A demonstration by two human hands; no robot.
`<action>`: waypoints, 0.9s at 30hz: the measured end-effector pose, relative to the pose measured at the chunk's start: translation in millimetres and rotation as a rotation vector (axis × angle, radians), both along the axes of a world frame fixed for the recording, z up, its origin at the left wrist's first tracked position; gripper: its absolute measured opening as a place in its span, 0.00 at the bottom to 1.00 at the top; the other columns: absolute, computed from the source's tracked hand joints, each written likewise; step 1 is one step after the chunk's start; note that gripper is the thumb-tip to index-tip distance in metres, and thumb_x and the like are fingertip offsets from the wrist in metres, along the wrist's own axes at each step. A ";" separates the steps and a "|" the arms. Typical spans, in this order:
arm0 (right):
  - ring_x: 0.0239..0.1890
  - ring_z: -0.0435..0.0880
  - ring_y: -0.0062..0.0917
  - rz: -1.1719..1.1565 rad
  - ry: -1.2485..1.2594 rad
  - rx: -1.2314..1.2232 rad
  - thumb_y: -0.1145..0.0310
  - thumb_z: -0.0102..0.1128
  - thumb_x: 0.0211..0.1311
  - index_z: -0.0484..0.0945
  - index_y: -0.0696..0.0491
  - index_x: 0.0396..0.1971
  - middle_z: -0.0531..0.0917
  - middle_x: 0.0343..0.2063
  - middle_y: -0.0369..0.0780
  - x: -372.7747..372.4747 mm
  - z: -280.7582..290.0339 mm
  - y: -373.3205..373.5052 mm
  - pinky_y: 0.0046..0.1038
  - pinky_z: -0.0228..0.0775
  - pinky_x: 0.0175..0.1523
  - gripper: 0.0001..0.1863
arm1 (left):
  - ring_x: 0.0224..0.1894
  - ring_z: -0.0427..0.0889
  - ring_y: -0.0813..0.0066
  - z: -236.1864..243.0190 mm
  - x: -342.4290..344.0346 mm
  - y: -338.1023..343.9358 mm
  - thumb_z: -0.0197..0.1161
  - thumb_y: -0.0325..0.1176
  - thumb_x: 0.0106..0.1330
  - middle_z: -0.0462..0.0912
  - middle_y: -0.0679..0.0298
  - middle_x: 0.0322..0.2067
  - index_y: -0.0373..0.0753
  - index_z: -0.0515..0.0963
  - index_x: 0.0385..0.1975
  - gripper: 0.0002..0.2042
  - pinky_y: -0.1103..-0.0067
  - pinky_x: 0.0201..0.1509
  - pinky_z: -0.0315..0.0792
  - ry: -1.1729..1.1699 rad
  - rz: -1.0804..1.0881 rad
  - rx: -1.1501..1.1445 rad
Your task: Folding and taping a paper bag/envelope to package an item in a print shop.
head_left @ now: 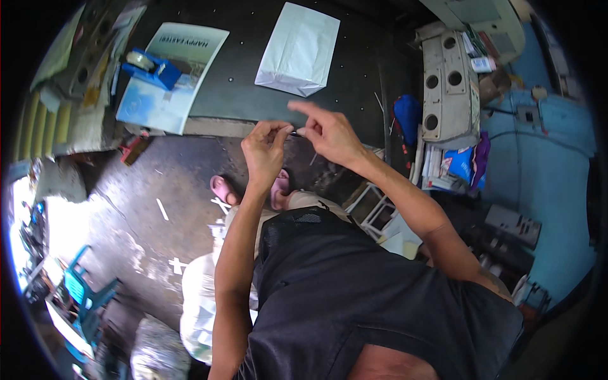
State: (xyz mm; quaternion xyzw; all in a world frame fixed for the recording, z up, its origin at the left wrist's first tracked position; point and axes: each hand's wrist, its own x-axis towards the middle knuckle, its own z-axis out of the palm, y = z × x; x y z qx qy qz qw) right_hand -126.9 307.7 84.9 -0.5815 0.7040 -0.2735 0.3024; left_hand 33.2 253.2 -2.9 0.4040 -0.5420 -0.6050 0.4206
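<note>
The left hand (pixel 265 151) is pinching one end of a thin, dark, needle-like sliver (pixel 296 133), thumb and forefinger closed narrowly on it. The right hand (pixel 329 134) is meeting it from the other side, its thumb and middle fingers nipping the other end while the forefinger is sticking out straight toward the left. The sliver is sitting in the small gap between the two hands, held up in the air just over the near edge of the dark worktable (pixel 253 95); it is too small to say whether it is a pin, a wire or a strip of something.

By its look it is going to handle as a very light, stiff and easily dropped thing, likely slippery in bare fingertips, so taking it by the ends with pad-to-pad pinches, as both hands are doing, seems the surest hold.

Beyond the hands, a white paper bag (pixel 299 49) is lying flat toward the far edge of the worktable. Toward its left edge, a printed greeting sheet (pixel 171 79) is overhanging the near rim, with a blue tape dispenser (pixel 154 68) resting on it. Off the right edge, a grey perforated machine part (pixel 448 88) is standing among clutter. Below the near edge, sandalled feet (pixel 223 189) are resting on the concrete floor (pixel 126 209), well apart from a blue plastic chair (pixel 82 291).
</note>
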 end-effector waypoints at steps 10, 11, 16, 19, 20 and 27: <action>0.30 0.87 0.35 0.109 0.771 -0.386 0.74 0.74 0.55 0.74 0.52 0.60 0.86 0.23 0.37 -38.2 -20.7 -19.8 0.35 0.79 0.34 0.31 | 0.31 0.82 0.84 -36.1 -80.9 -8.6 0.70 0.20 0.66 0.89 0.62 0.31 0.32 0.83 0.46 0.10 0.84 0.37 0.77 0.211 0.229 -0.032; 0.30 0.88 0.35 0.102 0.867 -0.412 0.73 0.75 0.54 0.72 0.54 0.60 0.86 0.23 0.36 -40.6 -23.5 -23.1 0.36 0.79 0.34 0.32 | 0.30 0.83 0.84 -37.3 -88.0 -13.1 0.71 0.20 0.65 0.89 0.63 0.30 0.33 0.81 0.50 0.14 0.84 0.36 0.77 0.283 0.254 -0.005; 0.29 0.89 0.39 0.119 1.043 -0.417 0.73 0.75 0.54 0.70 0.55 0.54 0.86 0.22 0.41 -46.8 -33.2 -32.8 0.39 0.79 0.30 0.29 | 0.24 0.84 0.80 -50.8 -110.1 -21.1 0.73 0.23 0.64 0.90 0.59 0.30 0.36 0.73 0.52 0.19 0.82 0.30 0.77 0.193 0.357 -0.113; 0.27 0.89 0.41 0.131 1.074 -0.426 0.72 0.75 0.54 0.69 0.55 0.52 0.85 0.20 0.43 -49.6 -35.7 -36.6 0.40 0.78 0.28 0.28 | 0.24 0.83 0.80 -53.8 -117.6 -20.6 0.73 0.24 0.64 0.90 0.59 0.30 0.36 0.73 0.50 0.18 0.81 0.29 0.76 0.201 0.385 -0.110; 0.26 0.89 0.42 0.140 1.079 -0.427 0.72 0.75 0.54 0.69 0.55 0.51 0.84 0.19 0.44 -49.7 -37.2 -37.0 0.41 0.78 0.27 0.27 | 0.24 0.83 0.80 -56.3 -118.7 -20.0 0.73 0.24 0.64 0.90 0.59 0.30 0.36 0.73 0.50 0.18 0.81 0.29 0.76 0.203 0.387 -0.103; 0.24 0.88 0.42 0.134 1.138 -0.374 0.71 0.75 0.53 0.69 0.55 0.50 0.84 0.19 0.45 -43.6 -38.0 -41.2 0.41 0.77 0.25 0.27 | 0.23 0.84 0.79 -61.1 -121.4 -22.6 0.73 0.23 0.64 0.90 0.59 0.30 0.36 0.72 0.48 0.17 0.80 0.28 0.76 0.197 0.398 -0.103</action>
